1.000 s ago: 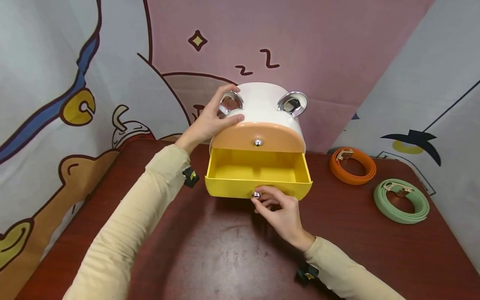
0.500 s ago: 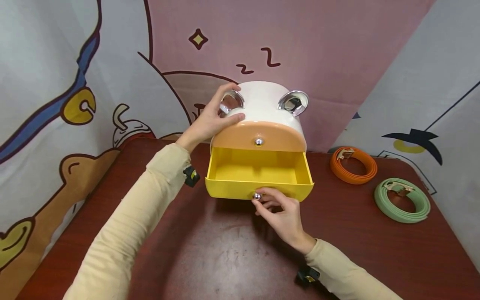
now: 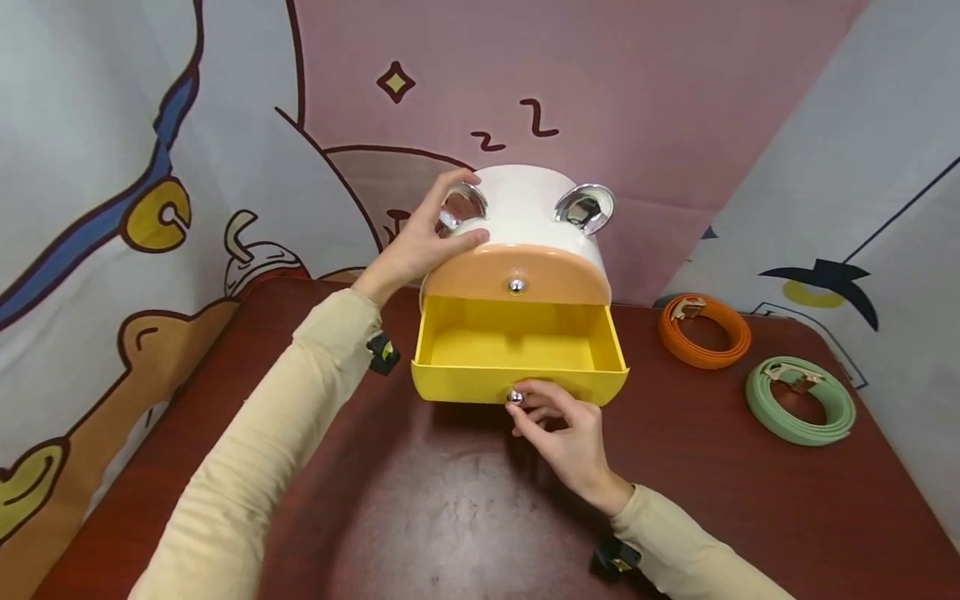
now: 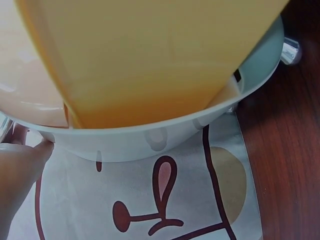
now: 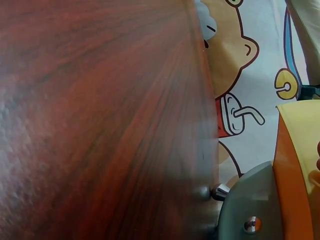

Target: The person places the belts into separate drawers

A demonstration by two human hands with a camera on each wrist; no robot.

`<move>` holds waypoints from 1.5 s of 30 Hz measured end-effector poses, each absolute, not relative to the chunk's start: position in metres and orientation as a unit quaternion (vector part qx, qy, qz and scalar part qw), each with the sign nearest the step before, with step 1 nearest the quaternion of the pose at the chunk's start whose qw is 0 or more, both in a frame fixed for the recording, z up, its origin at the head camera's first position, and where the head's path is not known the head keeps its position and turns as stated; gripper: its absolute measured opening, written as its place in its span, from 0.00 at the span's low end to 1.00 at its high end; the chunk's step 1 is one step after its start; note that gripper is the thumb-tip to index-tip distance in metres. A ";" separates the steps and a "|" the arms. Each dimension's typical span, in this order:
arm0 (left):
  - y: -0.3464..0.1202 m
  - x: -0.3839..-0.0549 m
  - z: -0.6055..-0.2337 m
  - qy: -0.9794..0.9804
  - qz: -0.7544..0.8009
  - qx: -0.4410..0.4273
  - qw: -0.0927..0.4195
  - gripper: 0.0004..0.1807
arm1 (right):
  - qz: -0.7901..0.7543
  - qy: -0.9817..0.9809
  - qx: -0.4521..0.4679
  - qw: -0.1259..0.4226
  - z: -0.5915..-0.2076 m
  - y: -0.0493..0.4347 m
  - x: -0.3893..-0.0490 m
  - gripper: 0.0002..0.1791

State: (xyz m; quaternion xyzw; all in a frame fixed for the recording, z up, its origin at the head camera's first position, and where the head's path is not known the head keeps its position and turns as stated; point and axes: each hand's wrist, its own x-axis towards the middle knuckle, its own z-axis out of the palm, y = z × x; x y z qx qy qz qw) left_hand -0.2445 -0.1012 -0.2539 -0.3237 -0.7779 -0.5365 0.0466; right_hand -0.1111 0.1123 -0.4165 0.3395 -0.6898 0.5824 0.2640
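A white two-drawer storage box (image 3: 525,187) with chrome ears stands at the back of the table. My left hand (image 3: 416,242) holds its left chrome ear (image 3: 462,208), thumb low on the white top and fingers at the back. The upper orange drawer (image 3: 465,275) is closed. Below it, the yellow drawer (image 3: 450,382) is pulled out, with nothing visible inside. My right hand (image 3: 573,433) pinches its round silver knob (image 3: 515,397) between thumb and index finger. In the left wrist view the drawer's yellow side (image 4: 150,60) fills the upper part.
To the right of the box lie a coiled orange belt (image 3: 705,332) and a coiled green belt (image 3: 801,402), both with metal buckles. The dark red table (image 3: 450,517) meets a cartoon-printed cloth (image 3: 600,100) behind and at the sides.
My right hand has drawn the yellow drawer slightly further out toward me. My left hand keeps its hold on the ear.
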 end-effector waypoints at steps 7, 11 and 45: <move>-0.101 -0.248 -0.253 -0.775 -0.537 -0.329 0.049 0.32 | 0.587 -0.690 0.334 0.261 -0.417 0.111 -0.111 0.14; -0.101 -0.248 -0.252 -0.774 -0.542 -0.324 0.047 0.32 | 0.591 -0.682 0.346 0.258 -0.417 0.107 -0.112 0.19; -0.102 -0.243 -0.252 -0.789 -0.529 -0.311 0.030 0.33 | 0.535 -0.697 0.387 0.280 -0.420 0.102 -0.096 0.14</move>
